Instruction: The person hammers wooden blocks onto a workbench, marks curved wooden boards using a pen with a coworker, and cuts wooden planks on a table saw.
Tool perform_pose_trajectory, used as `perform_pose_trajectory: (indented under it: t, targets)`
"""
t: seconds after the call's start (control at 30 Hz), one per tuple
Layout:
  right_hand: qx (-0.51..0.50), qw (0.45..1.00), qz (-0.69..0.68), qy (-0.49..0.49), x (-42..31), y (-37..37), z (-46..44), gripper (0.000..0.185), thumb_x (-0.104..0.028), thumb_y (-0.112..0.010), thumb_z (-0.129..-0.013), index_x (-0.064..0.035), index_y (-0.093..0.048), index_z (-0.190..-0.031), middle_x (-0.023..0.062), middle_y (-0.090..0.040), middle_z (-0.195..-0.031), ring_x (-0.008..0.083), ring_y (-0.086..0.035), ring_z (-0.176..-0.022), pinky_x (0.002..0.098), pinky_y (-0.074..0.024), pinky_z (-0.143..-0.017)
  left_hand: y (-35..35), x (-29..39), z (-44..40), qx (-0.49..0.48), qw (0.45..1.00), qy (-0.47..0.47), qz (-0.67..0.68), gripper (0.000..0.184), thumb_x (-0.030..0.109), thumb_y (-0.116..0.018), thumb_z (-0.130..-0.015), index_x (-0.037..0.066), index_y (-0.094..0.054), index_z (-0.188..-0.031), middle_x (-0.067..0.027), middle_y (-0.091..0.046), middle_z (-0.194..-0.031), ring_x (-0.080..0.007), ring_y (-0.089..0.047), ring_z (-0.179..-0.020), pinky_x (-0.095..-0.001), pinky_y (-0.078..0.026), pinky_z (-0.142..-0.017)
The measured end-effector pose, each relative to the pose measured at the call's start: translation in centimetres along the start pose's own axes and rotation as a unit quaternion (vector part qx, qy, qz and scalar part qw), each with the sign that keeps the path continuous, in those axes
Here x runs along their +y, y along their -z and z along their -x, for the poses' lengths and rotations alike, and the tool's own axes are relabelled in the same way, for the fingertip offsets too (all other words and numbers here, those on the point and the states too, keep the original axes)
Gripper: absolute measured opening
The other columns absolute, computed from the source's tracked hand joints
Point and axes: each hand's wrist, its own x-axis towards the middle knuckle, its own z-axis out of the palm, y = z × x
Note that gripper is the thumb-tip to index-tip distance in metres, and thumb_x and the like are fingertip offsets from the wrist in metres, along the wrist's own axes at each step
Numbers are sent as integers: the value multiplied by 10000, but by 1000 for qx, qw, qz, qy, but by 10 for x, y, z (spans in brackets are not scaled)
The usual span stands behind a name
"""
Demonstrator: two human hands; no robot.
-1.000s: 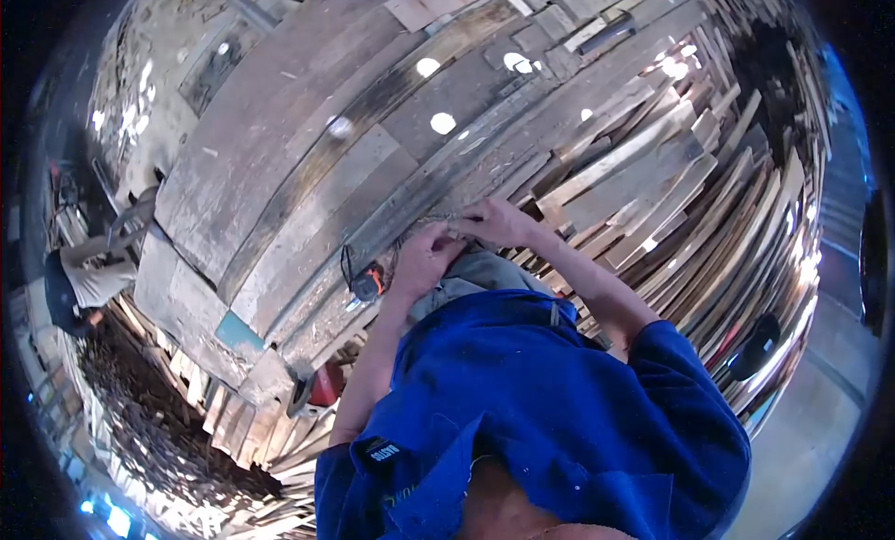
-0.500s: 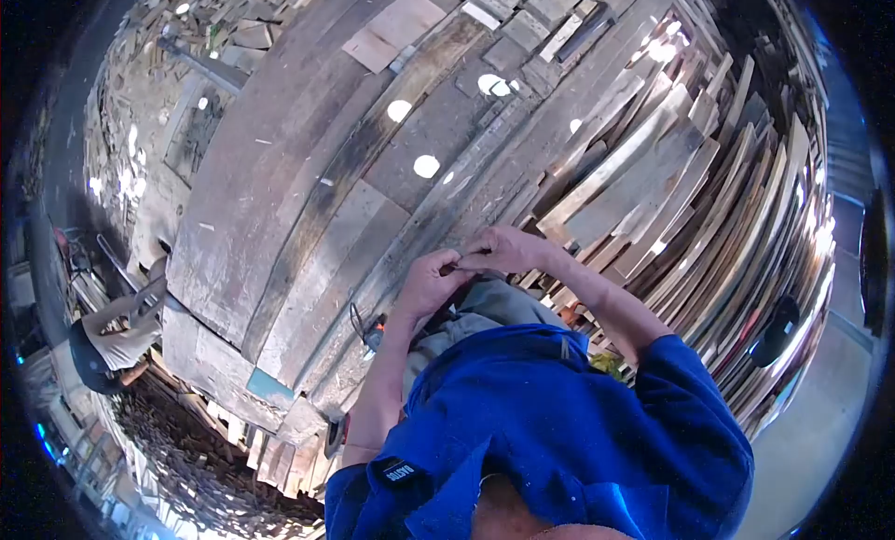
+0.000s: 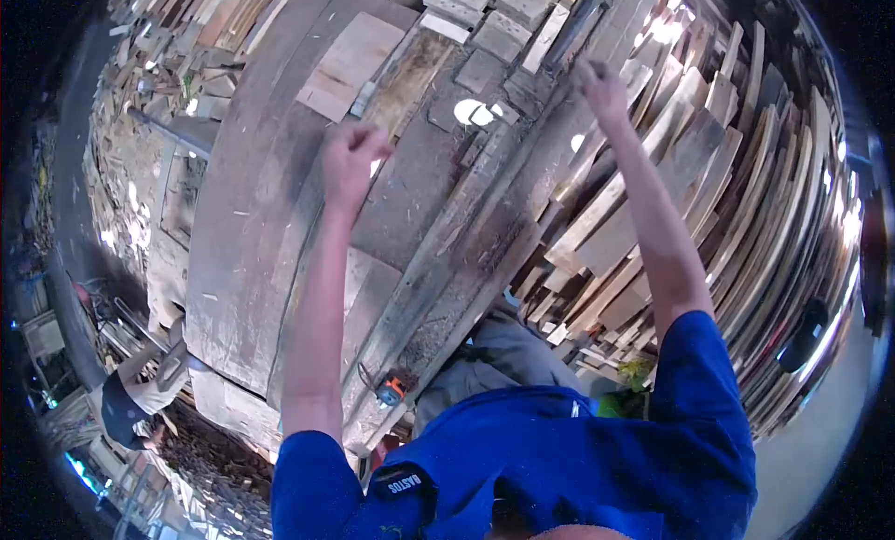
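My left hand (image 3: 349, 165) is raised over the wooden workbench (image 3: 244, 260), near a flat, light brown board (image 3: 356, 60). Its fingers are curled in, and whatever they may hold is hidden. My right hand (image 3: 601, 90) reaches forward above the bench's right side, close to a group of short wood blocks (image 3: 503, 34). Motion blurs its fingers, so their grip is unclear. An orange and blue tape measure (image 3: 392, 389) lies on the near bench edge, beside my body and away from both hands.
Stacked planks (image 3: 746, 223) fill the right side. Long strips of wood (image 3: 219, 22) and scrap pieces lie at the far left. Another person (image 3: 126, 409) is at the lower left, beyond the bench. Sawdust and offcuts are scattered along the bench.
My hands were together at my waist, fingers touching. Now they are apart and stretched forward over the bench, left hand to the left, right hand to the right. The view has shifted slightly.
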Motion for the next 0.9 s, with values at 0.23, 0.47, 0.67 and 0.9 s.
perform_pose_trajectory:
  t: [0.23,0.47,0.67,0.9]
  targets:
    - [135,977,154,-54,24,-15,-121,907,-809,-578,-862,52,-728,-1105,283,-739,-1068,432,-705,-1076,466,-522,-966,-55,15,-133,47,993,-104,23,215,205,-758,-941,3,-696,-902,-33,-706,-788,-96,-620,-713,-276,-486,-646]
    - [74,955,284,-53,2,-3,-132,792,-712,-631,-901,47,-719,-1106,212,-755,-1030,354,-734,-977,417,-557,-872,-92,18,-185,110,967,-202,-107,228,221,-791,-914,6,-715,-894,-34,-718,-816,-133,-636,-736,-303,-512,-715]
    - [137,966,195,-96,-52,-7,-99,651,-551,-638,-911,61,-676,-1132,345,-704,-1082,456,-692,-1084,514,-531,-949,-106,-2,-214,88,968,-218,-90,227,222,-800,-903,11,-715,-901,-51,-718,-861,-137,-643,-828,-302,-518,-764]
    - [168,969,174,-49,-39,-15,-106,556,-488,-701,-884,42,-684,-1051,305,-725,-985,444,-712,-989,514,-547,-880,-116,-13,-223,90,961,-237,-114,228,230,-796,-905,13,-723,-913,-42,-702,-890,-142,-621,-803,-300,-510,-748]
